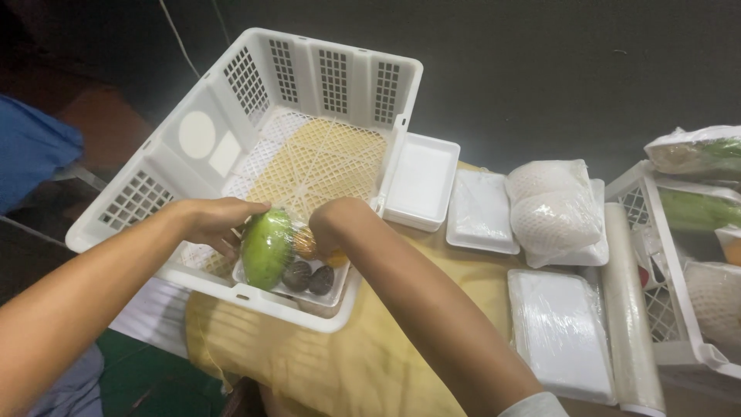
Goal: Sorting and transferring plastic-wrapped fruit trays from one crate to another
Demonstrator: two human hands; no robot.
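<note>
We are lowering a wrapped fruit tray (297, 276), holding a green mango (266, 247) and two dark round fruits (309, 278), into the near corner of the white crate (231, 93). Left hand (216, 222) fingers are curling on the mango end; right hand (333, 224) is pinching the tray's far side. We are better off keeping it level, clear of the crate wall, on the yellow cloth (370, 355).

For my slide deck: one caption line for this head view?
Both hands set a wrapped tray of green mango and dark round fruits into a white plastic crate.
</note>
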